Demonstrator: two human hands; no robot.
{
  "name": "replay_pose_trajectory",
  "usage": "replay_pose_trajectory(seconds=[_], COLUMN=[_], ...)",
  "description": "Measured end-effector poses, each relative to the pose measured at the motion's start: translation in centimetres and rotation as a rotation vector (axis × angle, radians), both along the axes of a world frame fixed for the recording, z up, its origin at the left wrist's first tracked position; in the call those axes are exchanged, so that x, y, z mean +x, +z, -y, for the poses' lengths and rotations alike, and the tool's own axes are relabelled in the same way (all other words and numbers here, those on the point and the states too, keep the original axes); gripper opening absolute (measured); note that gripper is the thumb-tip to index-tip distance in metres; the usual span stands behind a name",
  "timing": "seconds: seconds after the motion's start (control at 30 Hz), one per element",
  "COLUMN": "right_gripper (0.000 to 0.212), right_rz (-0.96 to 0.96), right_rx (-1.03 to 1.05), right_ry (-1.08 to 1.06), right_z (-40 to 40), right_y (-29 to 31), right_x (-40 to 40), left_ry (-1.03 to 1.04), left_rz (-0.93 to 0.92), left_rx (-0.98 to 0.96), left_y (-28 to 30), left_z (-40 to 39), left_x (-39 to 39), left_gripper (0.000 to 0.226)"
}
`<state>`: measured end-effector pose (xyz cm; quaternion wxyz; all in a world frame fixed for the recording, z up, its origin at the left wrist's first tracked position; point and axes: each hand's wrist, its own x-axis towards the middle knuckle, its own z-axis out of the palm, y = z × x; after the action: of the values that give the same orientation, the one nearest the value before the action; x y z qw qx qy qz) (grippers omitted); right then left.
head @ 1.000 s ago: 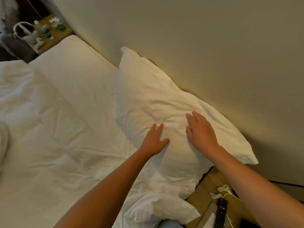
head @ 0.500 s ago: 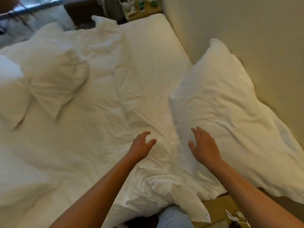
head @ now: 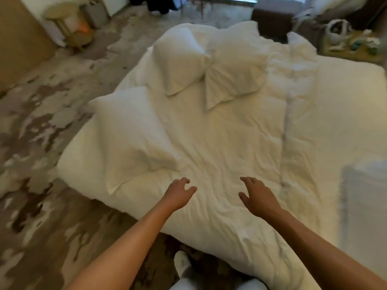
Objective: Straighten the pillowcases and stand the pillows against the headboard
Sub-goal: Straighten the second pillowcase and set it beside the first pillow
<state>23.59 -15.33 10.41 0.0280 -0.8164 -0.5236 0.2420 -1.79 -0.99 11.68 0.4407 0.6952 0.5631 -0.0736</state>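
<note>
Both hands, left and right, are hovering loosely open, holding nothing, over rumpled white bedding. Nearest plump white pillow is lying flat, left; best gripped by both near corners.

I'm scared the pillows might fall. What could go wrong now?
The nearest pillow lies right at the bed's edge, so a clumsy grab by the left hand might push it onto the carpet. The two far pillows overlap, so lifting one might drag the other.
</note>
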Motion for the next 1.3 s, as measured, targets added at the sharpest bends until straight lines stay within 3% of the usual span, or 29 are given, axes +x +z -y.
replay_pose_trajectory(seconds=[0.2, 0.4, 0.9, 1.1, 1.3], right_gripper=[0.055, 0.051, 0.062, 0.079, 0.094], right_rz=[-0.066, -0.109, -0.095, -0.077, -0.038], right_rx=[0.062, 0.167, 0.028, -0.038, -0.123], right_ry=[0.215, 0.323, 0.487, 0.494, 0.356], right_z=[-12.7, -23.3, -49.9, -56.8, -60.0], right_y=[1.3, 1.7, -6.5, -10.5, -15.0], right_x=[-13.6, -22.1, -30.3, -33.2, -35.9], left_ry=[0.213, 0.362, 0.577, 0.644, 0.750], left_rz=[-0.038, -0.054, -0.077, -0.026, 0.060], left_rx=[0.033, 0.061, -0.015, -0.082, -0.176], left_y=[0.9, 0.9, -5.3, -10.3, -15.6], left_z=[-6.4, -12.7, -32.5, -39.1, -44.8], left_x=[-15.8, -24.6, -31.2, -32.7, -33.7], left_gripper=[0.059, 0.061, 0.058, 0.062, 0.076])
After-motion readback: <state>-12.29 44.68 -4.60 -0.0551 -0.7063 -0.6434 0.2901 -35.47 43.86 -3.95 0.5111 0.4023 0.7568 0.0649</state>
